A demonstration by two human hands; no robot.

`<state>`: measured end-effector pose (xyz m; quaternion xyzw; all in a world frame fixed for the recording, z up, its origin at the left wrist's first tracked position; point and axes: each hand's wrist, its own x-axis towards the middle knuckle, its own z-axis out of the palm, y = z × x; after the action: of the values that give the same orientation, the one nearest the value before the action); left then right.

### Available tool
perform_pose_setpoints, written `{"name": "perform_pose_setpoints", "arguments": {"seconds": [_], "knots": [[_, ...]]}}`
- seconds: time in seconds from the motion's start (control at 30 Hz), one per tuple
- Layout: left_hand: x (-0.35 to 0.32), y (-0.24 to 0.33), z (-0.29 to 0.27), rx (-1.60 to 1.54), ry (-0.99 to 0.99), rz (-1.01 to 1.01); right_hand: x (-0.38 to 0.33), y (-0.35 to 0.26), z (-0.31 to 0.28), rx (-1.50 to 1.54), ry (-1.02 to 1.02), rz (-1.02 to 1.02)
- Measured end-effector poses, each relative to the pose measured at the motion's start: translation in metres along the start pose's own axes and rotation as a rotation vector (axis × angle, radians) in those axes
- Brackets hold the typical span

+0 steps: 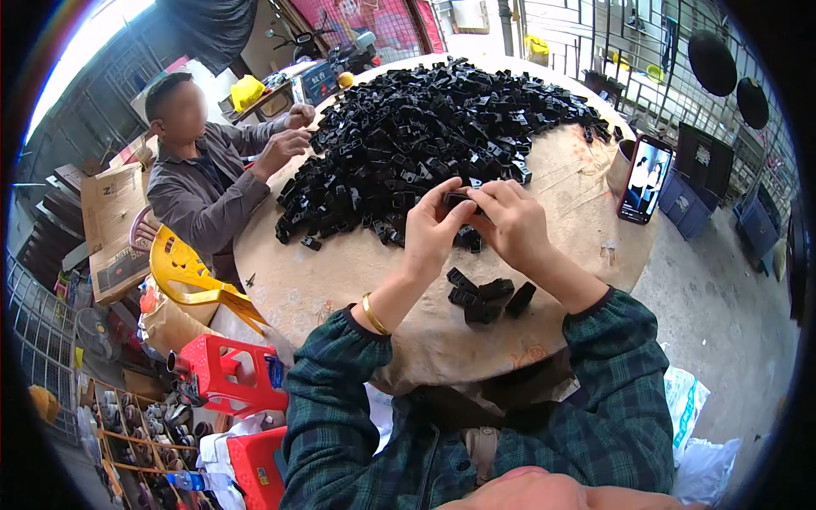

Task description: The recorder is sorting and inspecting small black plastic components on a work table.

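Over the near side of the pile, my left hand (435, 228) and my right hand (514, 223) are closed together on one small black plastic part (457, 199). Fingers cover most of that part, so its full shape is hidden. Just beyond them spreads a large heap of similar black plastic parts (416, 127). Between my forearms lies a small separate group of black parts (483, 296) on the cloth-covered round table (340, 289).
A co-worker (204, 170) sits at the left with both hands at the heap's edge. A phone (646, 180) stands upright at the table's right, against a roll-like object (620, 166). A yellow chair (191, 272) and red stools (225, 374) stand at the left.
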<state>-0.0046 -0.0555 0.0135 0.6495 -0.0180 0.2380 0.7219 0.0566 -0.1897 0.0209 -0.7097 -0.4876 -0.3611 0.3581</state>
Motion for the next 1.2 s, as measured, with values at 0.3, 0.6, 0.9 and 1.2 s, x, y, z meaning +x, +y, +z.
{"name": "perform_pose_setpoints", "arguments": {"seconds": [0.3,0.6,0.9,1.2], "knots": [[-0.003,0.028,-0.013,0.114,-0.115,0.066,0.004,0.058,-0.006,0.928,-0.091,0.722],[-0.023,0.024,-0.023,0.746,-0.54,0.046,-0.001,0.07,-0.012,0.445,-0.291,0.552],[-0.012,0.01,-0.016,0.96,-0.662,0.242,-0.021,0.078,0.003,0.196,-0.549,0.475],[0.001,-0.014,-0.003,1.225,-0.211,0.375,-0.021,0.065,0.008,0.13,-0.425,0.458]]}}
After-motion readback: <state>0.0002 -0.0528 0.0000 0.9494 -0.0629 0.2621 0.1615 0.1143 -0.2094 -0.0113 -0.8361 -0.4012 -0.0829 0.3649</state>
